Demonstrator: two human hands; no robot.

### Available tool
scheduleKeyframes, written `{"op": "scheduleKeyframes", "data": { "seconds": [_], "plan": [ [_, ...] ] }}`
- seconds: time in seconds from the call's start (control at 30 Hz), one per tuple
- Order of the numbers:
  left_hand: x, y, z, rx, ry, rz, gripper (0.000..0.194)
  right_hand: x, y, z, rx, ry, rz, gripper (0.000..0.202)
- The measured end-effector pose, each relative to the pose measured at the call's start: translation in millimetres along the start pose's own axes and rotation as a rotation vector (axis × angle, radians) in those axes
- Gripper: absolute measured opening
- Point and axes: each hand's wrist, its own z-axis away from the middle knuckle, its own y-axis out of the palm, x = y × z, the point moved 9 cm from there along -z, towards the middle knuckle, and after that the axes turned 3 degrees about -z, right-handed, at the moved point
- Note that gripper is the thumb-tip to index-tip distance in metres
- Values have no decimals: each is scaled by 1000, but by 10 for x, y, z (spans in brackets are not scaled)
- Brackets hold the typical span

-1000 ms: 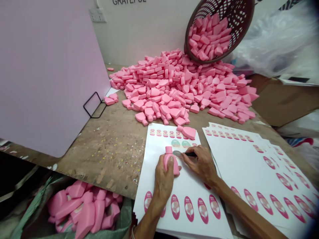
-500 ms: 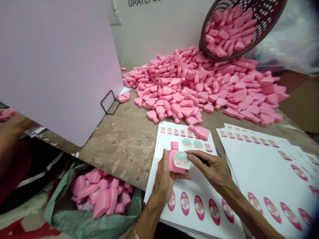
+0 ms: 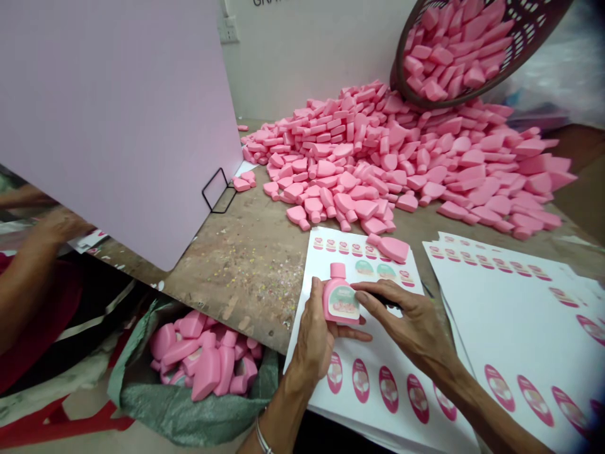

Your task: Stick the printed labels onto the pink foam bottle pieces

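A pink bottle with its cap up is held in my left hand, whose thumb lies along its left side and fingers pass behind it. On its front sits a green and cream label. My right hand touches the label's upper right edge with thumb and forefinger. A thin dark tool shows in my right hand; its tip and exact kind are hidden. Beneath both hands lies a white sticker sheet with pink oval and green labels. Another pink bottle rests on the sheet's top edge.
A large heap of pink bottles covers the back of the table, beside a tipped brown basket. More sticker sheets lie right. A green sack of bottles stands below. A pink board partly hides another person's arm at left.
The label's right side, which stuck out past the bottle, now lies flatter against its front. My right fingers have shifted along the label's edge. The whole view has moved slightly.
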Motion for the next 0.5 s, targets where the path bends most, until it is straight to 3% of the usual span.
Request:
{"op": "scheduleKeyframes", "data": {
  "seconds": [0.33, 0.5],
  "plan": [
    [-27, -3, 18, 35, 11, 17, 57, 113, 34, -12, -8, -60, 48, 21],
    [-59, -40, 35, -12, 2, -16, 55, 176, 46, -20, -13, -75, 59, 20]
  ]
}}
